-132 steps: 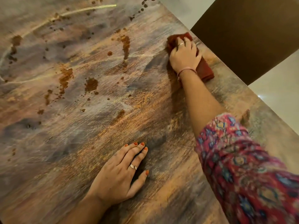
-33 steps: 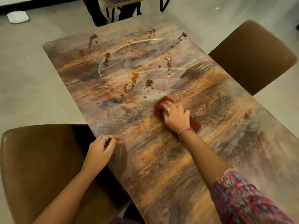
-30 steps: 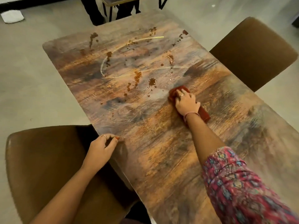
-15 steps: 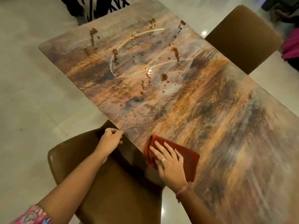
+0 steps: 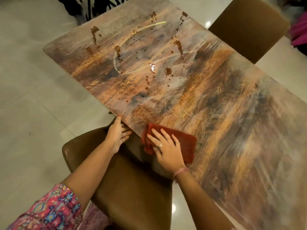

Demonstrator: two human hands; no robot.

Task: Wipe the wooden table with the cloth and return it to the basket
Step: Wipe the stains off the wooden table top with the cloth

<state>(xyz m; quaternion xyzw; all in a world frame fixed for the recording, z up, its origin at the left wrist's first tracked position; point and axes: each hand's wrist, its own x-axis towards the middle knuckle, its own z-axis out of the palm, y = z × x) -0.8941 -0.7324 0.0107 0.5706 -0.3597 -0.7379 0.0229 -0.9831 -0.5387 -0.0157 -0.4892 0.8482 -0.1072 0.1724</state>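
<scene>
A red cloth [image 5: 184,141] lies at the near left edge of the wooden table [image 5: 207,100], partly hanging over the rim. My right hand [image 5: 165,146] presses flat on the cloth with fingers spread. My left hand [image 5: 117,134] sits just below the table's edge beside the cloth, palm up and fingers straight, thumb touching the rim. Brown spill spots [image 5: 167,70] and a pale curved streak mark the far half of the tabletop. No basket is in view.
A brown chair [image 5: 132,188] stands under my arms at the table's left side. Another brown chair [image 5: 249,25] stands at the far right. Dark chair legs [image 5: 86,7] show beyond the far end. Pale tiled floor [image 5: 33,105] surrounds the table.
The right hand has pulled the cloth from mid-table to the near left edge, where it now overhangs. The left hand has opened palm-up under the rim beside it.
</scene>
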